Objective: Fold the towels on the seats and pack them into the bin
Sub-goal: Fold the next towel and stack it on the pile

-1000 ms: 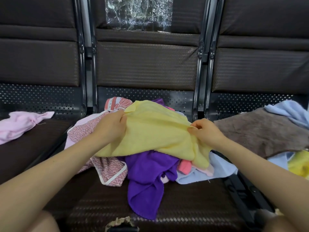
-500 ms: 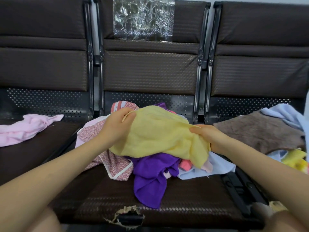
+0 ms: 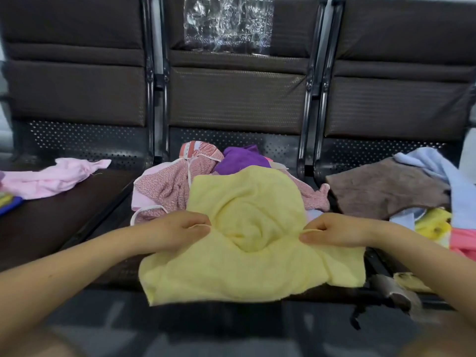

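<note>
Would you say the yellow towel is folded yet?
Not yet: yellow towel lies spread and rumpled, left hand and right hand pinching its sides.

Purple towel [image 3: 240,161] mostly under yellow towel [image 3: 247,256]

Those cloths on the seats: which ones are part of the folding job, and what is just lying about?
Part of the job:
yellow towel, pinched by left hand and right hand
purple towel
pink towel
brown towel
light blue towel

Just lying about:
clear plastic sheet on the middle backrest
torn seat edge
</note>
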{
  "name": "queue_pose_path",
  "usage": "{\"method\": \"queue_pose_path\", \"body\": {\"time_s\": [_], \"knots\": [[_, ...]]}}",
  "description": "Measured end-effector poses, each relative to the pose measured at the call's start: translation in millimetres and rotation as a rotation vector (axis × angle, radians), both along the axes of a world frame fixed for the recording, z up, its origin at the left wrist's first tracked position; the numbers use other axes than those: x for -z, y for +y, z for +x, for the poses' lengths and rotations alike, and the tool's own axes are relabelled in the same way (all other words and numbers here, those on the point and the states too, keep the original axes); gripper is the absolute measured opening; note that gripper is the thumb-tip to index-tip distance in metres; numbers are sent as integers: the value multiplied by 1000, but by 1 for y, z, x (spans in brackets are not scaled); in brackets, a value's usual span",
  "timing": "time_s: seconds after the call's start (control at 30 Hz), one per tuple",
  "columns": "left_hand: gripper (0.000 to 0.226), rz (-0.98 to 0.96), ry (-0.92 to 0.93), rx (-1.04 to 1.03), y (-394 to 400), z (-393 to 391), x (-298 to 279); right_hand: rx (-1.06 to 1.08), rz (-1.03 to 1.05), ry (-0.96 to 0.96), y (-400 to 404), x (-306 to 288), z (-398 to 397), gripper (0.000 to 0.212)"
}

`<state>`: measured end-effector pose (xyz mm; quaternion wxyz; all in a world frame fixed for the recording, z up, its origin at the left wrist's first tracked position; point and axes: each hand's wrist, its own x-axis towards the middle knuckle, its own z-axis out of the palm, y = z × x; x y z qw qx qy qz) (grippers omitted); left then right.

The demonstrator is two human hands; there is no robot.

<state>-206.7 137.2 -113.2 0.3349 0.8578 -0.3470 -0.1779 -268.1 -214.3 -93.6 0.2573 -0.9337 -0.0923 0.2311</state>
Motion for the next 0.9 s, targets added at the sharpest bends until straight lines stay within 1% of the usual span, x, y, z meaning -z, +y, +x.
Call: {"method": "queue_pose_path", "body": {"time_s": [0.03,0.07,0.13,0.23,0.33,0.4,0.47,0.53,0.63,0.7,0.77,0.83,0.9], "knots": [[30,3,-34,-31,3,1,-5,2,32,-76,3,-6,0,59],[31,7,-73,-65,3,2,-9,17,75,-159,3,-10,1,62],[40,-49,-123,-179,6,9,-22,95,171,-261,2,-20,9,53],[39,-202,-195,-375,6,25,-39,246,369,-261,-5,-27,24,49],[38,-247,-312,-587,2,50,-50,307,363,-302,-8,-26,42,35],[35,-276,-330,-695,-3,67,-52,386,365,-336,-8,-24,60,28],[31,-282,-298,-753,-9,81,-45,486,355,-422,-5,-21,78,22],[30,-256,-225,-790,-16,95,-32,613,367,-495,-1,-12,98,23],[26,-95,-87,-745,-26,108,-11,786,419,-503,4,9,124,22],[26,-62,28,-675,-28,109,-5,801,392,-435,7,29,135,22],[29,-136,126,-653,-30,113,-4,802,407,-328,11,40,140,21],[31,-218,208,-637,-27,118,-3,832,474,-229,12,44,144,16],[32,-261,281,-555,-21,122,-1,853,578,-204,14,40,143,10]]}}
